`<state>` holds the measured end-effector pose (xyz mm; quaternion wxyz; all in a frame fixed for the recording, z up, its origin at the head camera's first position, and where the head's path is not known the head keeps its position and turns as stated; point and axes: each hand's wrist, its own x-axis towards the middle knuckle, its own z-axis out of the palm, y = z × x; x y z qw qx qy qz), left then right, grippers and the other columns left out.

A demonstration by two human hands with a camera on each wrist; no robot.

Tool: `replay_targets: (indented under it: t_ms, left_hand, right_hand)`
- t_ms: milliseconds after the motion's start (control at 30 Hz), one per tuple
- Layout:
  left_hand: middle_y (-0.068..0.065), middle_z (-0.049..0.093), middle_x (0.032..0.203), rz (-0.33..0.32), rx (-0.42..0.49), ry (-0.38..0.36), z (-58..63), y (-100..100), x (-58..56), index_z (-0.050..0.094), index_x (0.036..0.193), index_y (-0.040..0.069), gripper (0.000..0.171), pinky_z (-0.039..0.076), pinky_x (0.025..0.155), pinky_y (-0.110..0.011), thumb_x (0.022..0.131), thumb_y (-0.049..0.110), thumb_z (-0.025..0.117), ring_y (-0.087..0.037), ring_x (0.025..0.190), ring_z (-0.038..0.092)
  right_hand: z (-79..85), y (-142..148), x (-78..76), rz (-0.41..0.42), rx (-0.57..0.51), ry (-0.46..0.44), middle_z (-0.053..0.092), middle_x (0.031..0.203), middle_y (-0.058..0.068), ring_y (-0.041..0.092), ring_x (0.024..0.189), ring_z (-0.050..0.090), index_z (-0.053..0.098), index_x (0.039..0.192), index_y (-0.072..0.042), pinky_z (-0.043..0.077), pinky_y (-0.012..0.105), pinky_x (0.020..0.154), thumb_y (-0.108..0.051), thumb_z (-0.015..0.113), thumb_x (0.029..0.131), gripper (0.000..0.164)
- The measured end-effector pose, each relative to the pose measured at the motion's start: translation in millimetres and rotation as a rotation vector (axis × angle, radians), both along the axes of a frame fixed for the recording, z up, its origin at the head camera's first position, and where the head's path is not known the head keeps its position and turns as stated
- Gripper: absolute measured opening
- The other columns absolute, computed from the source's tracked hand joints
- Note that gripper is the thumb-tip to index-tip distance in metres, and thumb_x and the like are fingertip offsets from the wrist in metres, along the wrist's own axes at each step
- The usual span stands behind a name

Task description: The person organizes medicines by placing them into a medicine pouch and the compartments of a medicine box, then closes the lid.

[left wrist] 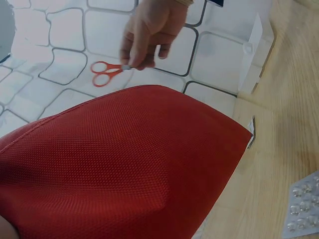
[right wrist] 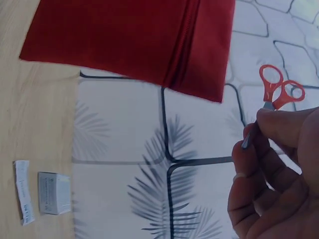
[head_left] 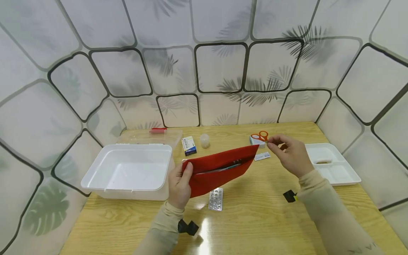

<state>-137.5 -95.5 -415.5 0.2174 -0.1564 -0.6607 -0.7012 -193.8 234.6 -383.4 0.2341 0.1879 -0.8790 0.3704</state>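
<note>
A red zippered pouch (head_left: 220, 170) is held up over the table by my left hand (head_left: 180, 184), thumb on its front face. Its zip is partly apart, and something pale shows inside the slit. To the right of the pouch, my right hand (head_left: 291, 154) pinches a small pair of scissors (head_left: 263, 136) by the blades, orange handle loops pointing away from the palm. In the right wrist view the blade tip of the scissors (right wrist: 269, 105) shows past the fingers. The scissors and pouch are apart. Only a sliver of my left hand (left wrist: 6, 230) appears in the left wrist view.
A white open box (head_left: 137, 170) with its clear lid (head_left: 172, 136) stands at left. Behind the pouch are a medicine box (head_left: 189, 145) and a small clear cup (head_left: 204, 141). A blister pack (head_left: 216, 199), white packet (head_left: 262, 156), small carton (head_left: 256, 141) and divided tray (head_left: 338, 170) also lie there.
</note>
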Motion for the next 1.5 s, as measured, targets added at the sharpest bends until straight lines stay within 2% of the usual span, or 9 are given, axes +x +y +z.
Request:
replay_targets:
  t_ms: [167,267,433,567,667,867,1000,1233,1500]
  left_hand:
    - [-0.022,0.067,0.087,-0.019,0.005,-0.013,-2.2,4,0.9,0.063,0.097,-0.011,0.022,0.055,0.067,-0.028,0.099,0.003,0.046,-0.013,0.077,0.066]
    - [-0.023,0.067,0.089,-0.031,0.001,-0.008,-2.9,5,1.0,0.064,0.098,-0.01,0.023,0.055,0.068,-0.029,0.1,0.003,0.045,-0.014,0.078,0.065]
    - [-0.022,0.066,0.087,-0.015,-0.033,0.009,-2.7,7,1.1,0.064,0.095,-0.008,0.021,0.054,0.067,-0.03,0.099,0.003,0.046,-0.015,0.08,0.064]
    - [-0.021,0.066,0.085,0.0,-0.048,0.02,-2.9,10,1.4,0.064,0.093,-0.007,0.02,0.054,0.065,-0.03,0.099,0.002,0.047,-0.014,0.08,0.063]
    - [-0.022,0.066,0.083,-0.001,-0.048,0.045,-3.5,12,1.4,0.064,0.092,-0.008,0.02,0.054,0.065,-0.029,0.098,0.001,0.047,-0.013,0.08,0.063]
    - [-0.024,0.066,0.085,-0.039,-0.027,0.051,-2.8,17,3.1,0.065,0.093,-0.009,0.022,0.054,0.066,-0.029,0.098,0.001,0.047,-0.013,0.08,0.064]
    - [-0.023,0.067,0.085,-0.037,-0.043,0.065,-5.2,19,4.5,0.066,0.095,-0.009,0.019,0.054,0.067,-0.028,0.097,-0.003,0.048,-0.012,0.079,0.064]
    - [-0.024,0.067,0.084,-0.042,-0.083,0.099,-7.1,22,7.3,0.065,0.098,-0.01,0.018,0.054,0.066,-0.029,0.094,-0.009,0.048,-0.013,0.078,0.064]
    - [-0.02,0.068,0.081,-0.021,-0.112,0.135,-9.1,21,5.8,0.066,0.098,-0.007,0.017,0.054,0.065,-0.027,0.094,-0.005,0.05,-0.013,0.076,0.064]
  right_hand:
    - [8.7,-10,5.2,0.181,-0.009,0.128,0.068,0.088,-0.006,0.003,0.076,0.057,0.071,0.093,-0.015,0.046,0.016,0.065,0.004,0.075,0.079,0.024]
    - [9.1,-16,7.1,0.283,0.016,0.143,0.068,0.09,-0.008,0.004,0.077,0.057,0.071,0.093,-0.019,0.045,0.018,0.065,0.004,0.077,0.076,0.029]
    - [4.9,-25,9.3,0.365,0.071,0.13,0.067,0.093,-0.009,0.006,0.081,0.059,0.072,0.091,-0.019,0.043,0.016,0.063,0.002,0.078,0.076,0.027]
    - [0.3,-32,9.3,0.418,0.109,0.156,0.068,0.092,-0.009,0.009,0.086,0.06,0.073,0.089,-0.016,0.046,0.017,0.072,0.002,0.079,0.074,0.024]
    - [-2.5,-38,10.0,0.443,0.157,0.191,0.068,0.091,-0.008,0.011,0.087,0.061,0.074,0.089,-0.016,0.046,0.019,0.078,-0.002,0.081,0.073,0.022]
    - [-9.2,-49,11.0,0.445,0.237,0.278,0.069,0.089,-0.006,0.01,0.081,0.062,0.075,0.088,-0.017,0.05,0.027,0.07,-0.006,0.082,0.071,0.021]
    - [-13.7,-55,11.1,0.449,0.261,0.336,0.07,0.087,-0.007,0.01,0.079,0.065,0.075,0.086,-0.018,0.054,0.031,0.067,-0.006,0.083,0.069,0.023]
    - [-13.9,-59,15.1,0.475,0.368,0.284,0.07,0.086,-0.01,0.004,0.077,0.065,0.075,0.086,-0.02,0.054,0.027,0.067,-0.01,0.082,0.073,0.018]
    - [-10.5,-63,19.3,0.487,0.451,0.227,0.071,0.088,-0.007,0.006,0.08,0.066,0.076,0.091,-0.018,0.054,0.028,0.069,-0.007,0.079,0.076,0.019]
